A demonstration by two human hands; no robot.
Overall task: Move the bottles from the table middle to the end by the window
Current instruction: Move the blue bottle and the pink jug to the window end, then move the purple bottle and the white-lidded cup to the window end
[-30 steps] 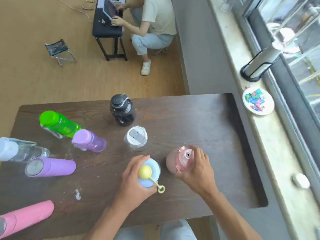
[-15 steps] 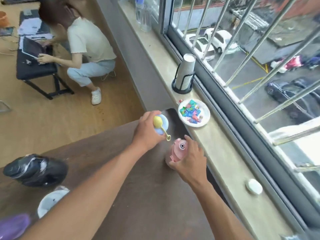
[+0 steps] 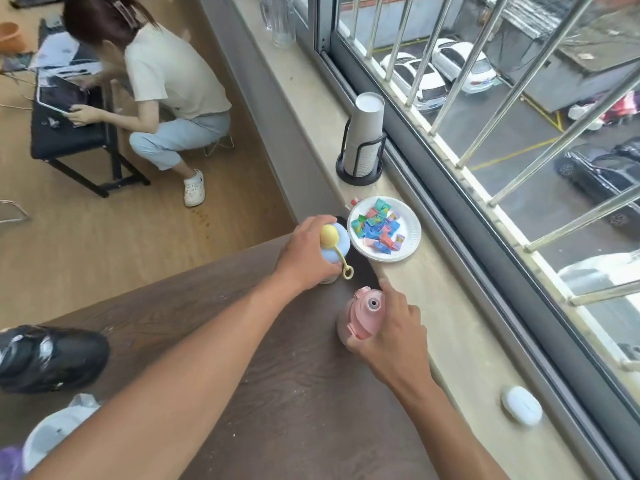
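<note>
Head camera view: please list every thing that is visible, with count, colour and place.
blue bottle: 1, pale blue with yellow cap, far table corner, in left hand
pink bottle: 1, pink, table edge by the sill, in right hand
black bottle: 1, black, on the table at the left
white-lidded bottle: 1, white, lower left
table: 1, dark brown
plate of sweets: 1, white, on the sill
cup stack in holder: 1, white in black, on the sill
white case: 1, on the sill, near
seated person: 1, on the floor, far left
left hand: 1
right hand: 1
</note>
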